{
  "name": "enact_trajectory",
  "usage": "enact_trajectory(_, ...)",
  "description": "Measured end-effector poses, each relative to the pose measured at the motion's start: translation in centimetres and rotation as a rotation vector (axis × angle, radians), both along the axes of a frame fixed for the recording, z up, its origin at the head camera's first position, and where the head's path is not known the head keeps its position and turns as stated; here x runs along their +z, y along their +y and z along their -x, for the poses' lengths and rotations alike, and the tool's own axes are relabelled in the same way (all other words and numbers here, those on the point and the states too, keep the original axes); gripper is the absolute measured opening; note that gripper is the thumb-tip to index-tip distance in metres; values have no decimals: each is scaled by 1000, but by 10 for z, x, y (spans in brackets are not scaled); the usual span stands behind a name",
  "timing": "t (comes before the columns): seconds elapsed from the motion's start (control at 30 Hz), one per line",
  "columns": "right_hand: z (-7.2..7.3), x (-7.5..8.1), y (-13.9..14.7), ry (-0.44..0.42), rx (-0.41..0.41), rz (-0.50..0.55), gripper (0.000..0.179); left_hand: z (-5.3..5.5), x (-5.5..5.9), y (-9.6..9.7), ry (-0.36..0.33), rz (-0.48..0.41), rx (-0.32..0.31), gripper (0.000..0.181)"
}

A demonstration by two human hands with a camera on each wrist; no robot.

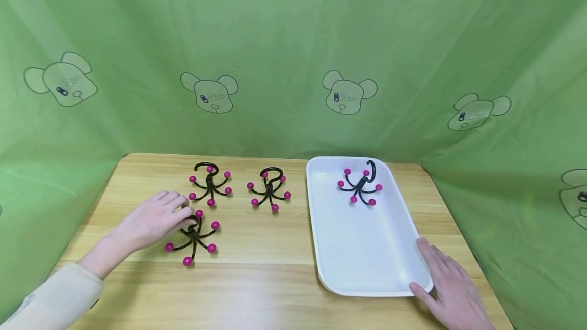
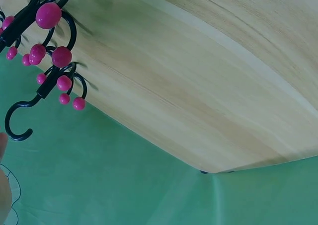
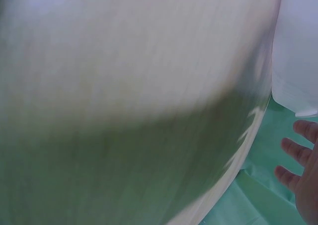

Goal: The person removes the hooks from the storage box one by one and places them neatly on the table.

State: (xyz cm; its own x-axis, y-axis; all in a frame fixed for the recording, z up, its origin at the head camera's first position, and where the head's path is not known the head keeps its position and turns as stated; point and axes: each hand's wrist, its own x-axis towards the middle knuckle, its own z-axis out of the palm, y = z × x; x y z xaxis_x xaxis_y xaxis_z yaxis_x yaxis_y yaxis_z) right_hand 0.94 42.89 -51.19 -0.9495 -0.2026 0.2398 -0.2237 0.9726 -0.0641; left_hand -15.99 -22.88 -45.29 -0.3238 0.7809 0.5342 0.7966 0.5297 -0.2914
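Observation:
My left hand (image 1: 156,219) is at the hook of the nearest black multi-arm hanger (image 1: 194,238), which has pink ball tips; thumb and fingers pinch the hook. A second such hanger (image 1: 210,185) lies just beyond that hand, and a third hanger (image 1: 269,190) lies to its right. Inside the white tray (image 1: 357,253), near its far end, rests another hanger (image 1: 361,185). My right hand (image 1: 451,284) touches the tray's near right corner, fingers along the side and thumb at the near rim. The left wrist view catches only a sliver of the left hand (image 2: 4,185).
The wooden table (image 1: 257,289) carries everything. A green curtain (image 1: 284,39) printed with bear heads stands behind the table and on both sides. The tray occupies the table's right part, with its far rim near the back edge.

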Motion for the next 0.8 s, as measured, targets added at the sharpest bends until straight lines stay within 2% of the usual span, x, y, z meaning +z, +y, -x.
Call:
enact_trajectory(0.13,0,-1,0,-1,-1,-2,101,-1,0,0,-9,-4,9,54)
enact_trajectory(0.23,0,-1,1,-1,-4,2,101,-2,1,0,-46,-2,19,54)
enact_trajectory(0.33,1,0,0,-7,-9,0,101,-4,4,0,-127,8,54,50)
enact_trajectory(0.43,0,1,0,-12,-11,-1,101,-8,10,3,-215,22,118,47)
enact_trajectory(0.53,0,1,0,-13,-14,0,101,-11,16,9,-268,35,173,51)
enact_trajectory(0.63,0,1,0,-13,-13,0,101,-14,21,17,-271,43,197,56)
enact_trajectory(0.8,0,1,0,-9,-6,-2,100,-15,28,34,-250,41,203,63)
